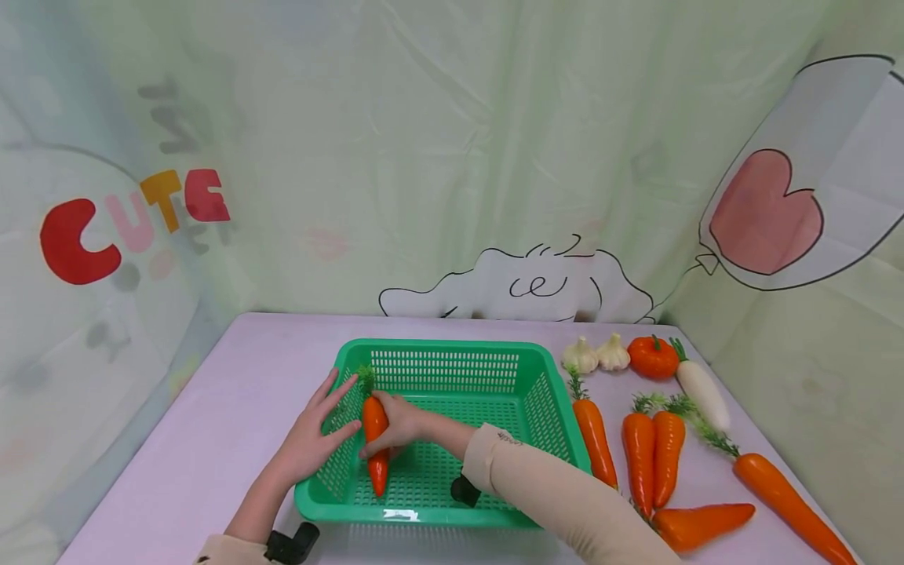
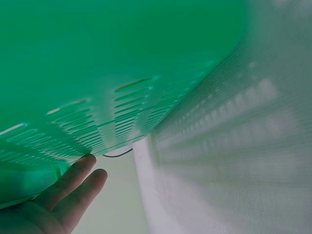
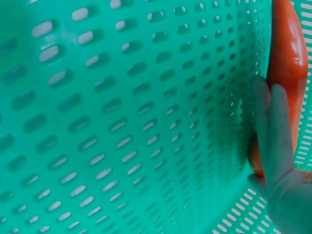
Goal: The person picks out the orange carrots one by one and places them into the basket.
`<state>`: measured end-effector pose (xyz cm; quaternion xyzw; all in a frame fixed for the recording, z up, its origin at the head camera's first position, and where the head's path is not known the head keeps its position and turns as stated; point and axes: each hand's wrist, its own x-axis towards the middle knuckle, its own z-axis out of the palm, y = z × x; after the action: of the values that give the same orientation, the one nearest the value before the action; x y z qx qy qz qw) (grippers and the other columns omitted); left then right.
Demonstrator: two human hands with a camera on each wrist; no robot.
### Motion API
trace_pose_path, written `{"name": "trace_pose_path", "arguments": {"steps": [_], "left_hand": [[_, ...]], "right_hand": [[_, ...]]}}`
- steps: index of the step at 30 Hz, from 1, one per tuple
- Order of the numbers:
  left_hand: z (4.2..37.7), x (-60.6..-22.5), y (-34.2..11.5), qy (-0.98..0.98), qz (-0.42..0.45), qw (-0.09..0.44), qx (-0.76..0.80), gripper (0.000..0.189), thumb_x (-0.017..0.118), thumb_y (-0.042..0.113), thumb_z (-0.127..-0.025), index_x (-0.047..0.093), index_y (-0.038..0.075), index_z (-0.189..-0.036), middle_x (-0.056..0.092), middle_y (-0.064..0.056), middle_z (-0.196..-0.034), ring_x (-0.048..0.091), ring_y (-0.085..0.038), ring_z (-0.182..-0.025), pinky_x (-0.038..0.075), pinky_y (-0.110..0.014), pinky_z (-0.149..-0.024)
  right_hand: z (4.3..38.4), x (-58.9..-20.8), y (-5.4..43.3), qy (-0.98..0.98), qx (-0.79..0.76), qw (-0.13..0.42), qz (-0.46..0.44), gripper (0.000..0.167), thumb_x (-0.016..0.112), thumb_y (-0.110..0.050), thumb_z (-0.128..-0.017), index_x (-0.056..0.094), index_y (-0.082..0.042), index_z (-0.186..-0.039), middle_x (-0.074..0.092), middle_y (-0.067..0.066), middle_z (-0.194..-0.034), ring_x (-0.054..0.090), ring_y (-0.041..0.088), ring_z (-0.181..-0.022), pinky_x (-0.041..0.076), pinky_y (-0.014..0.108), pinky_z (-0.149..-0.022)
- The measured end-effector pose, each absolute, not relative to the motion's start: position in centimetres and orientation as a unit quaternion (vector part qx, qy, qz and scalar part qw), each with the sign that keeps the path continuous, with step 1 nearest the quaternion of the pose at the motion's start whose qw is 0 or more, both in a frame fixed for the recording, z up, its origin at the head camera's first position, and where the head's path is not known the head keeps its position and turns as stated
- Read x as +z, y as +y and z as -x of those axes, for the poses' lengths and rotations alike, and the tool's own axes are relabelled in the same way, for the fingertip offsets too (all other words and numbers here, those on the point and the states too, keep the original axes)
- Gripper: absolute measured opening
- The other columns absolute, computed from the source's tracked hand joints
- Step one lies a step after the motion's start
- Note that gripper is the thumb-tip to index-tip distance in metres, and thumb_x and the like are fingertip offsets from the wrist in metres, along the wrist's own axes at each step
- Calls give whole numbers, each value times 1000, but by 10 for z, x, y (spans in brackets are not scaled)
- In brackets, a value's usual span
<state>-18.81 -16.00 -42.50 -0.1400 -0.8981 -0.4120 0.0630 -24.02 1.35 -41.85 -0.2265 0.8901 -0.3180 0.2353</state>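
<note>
A green plastic basket (image 1: 452,518) with slotted walls stands on the table. Inside it, near the left wall, is an orange carrot (image 1: 377,463) with a green leafy top and its tip towards the near side. My right hand (image 1: 399,424) reaches in from the right and grips this carrot between thumb and fingers; in the right wrist view, fingers lie along the carrot (image 3: 290,53). My left hand (image 1: 314,439) is at the basket's left rim with its fingers spread. In the left wrist view, two fingers (image 2: 80,183) extend beside the slotted wall (image 2: 131,105).
Right of the basket lie several carrots (image 1: 639,455), one a single carrot (image 1: 596,439) close to its wall. Behind them are garlic bulbs (image 1: 581,355), a red-orange tomato-like vegetable (image 1: 653,358) and a white radish (image 1: 704,395). A printed curtain (image 1: 438,157) surrounds the table (image 1: 261,369).
</note>
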Motion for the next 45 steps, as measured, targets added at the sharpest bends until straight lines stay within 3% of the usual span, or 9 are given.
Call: {"name": "trace_pose_path", "arguments": {"steps": [9,15,22,30,40,45], "left_hand": [[187,-423,-159,-896,140,61,-416,62,61,25,-87,35,17,-143,11,-16,-151,22,-47,-130,33,-67,-87],[187,-423,-159,-896,138,61,-417,62,61,25,-87,34,17,-143,11,-15,-151,22,-47,-130,34,-67,-86],[187,-424,-160,-895,138,58,-420,63,61,26,-87,34,17,-143,10,-15,-151,20,-46,-131,34,-67,-86],[187,-424,-160,-898,141,61,-413,64,61,30,-87,33,17,-143,10,-14,-151,21,-46,-131,33,-67,-87],[188,-423,-159,-900,134,56,-412,64,60,34,-87,32,18,-143,9,-13,-152,20,-46,-131,35,-66,-85],[187,-423,-159,-899,127,52,-416,64,60,34,-87,33,19,-143,9,-13,-152,20,-46,-131,39,-63,-84]], "right_hand": [[239,-417,18,869,-350,248,247,97,80,-23,-70,19,-2,-143,45,12,-122,52,20,-95,51,25,-67],[237,-415,21,846,-386,285,232,97,78,-20,-72,16,-5,-145,46,11,-119,53,21,-94,53,28,-62],[236,-411,25,816,-431,317,220,95,76,-17,-75,14,-6,-146,48,13,-116,58,20,-82,54,33,-61],[235,-402,30,798,-455,332,214,92,72,-17,-79,10,-8,-147,47,21,-120,65,31,-72,54,42,-65],[239,-388,46,796,-450,327,239,89,71,-20,-81,12,-11,-147,24,22,-144,64,37,-82,53,47,-69],[233,-377,59,800,-438,318,258,89,71,-22,-81,13,-11,-147,17,19,-148,65,29,-78,54,42,-67]]}}
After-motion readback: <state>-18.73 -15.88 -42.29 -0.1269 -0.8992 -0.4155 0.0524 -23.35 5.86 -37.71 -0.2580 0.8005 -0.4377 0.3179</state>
